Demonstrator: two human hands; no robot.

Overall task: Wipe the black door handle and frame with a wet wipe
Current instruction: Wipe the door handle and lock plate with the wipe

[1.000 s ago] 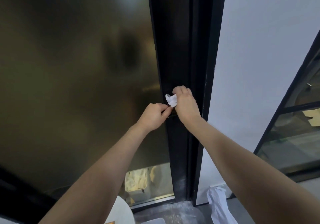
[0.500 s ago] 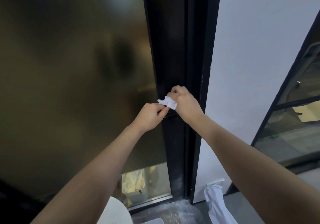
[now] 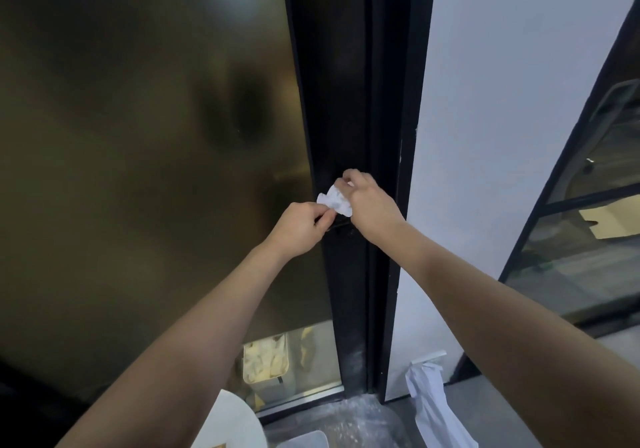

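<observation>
Both hands are meeting at the black door frame (image 3: 341, 101). The left hand (image 3: 300, 230) and right hand (image 3: 370, 205) are each pinching the crumpled white wipe (image 3: 335, 200) between them. The black handle (image 3: 341, 225), mostly hidden, is showing just beneath the wipe, between the two hands.

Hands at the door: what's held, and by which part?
Both grip the wet wipe: left hand pinches its lower-left edge, right hand bunches its right side against the black frame. The door handle is mostly hidden beneath them.
</observation>
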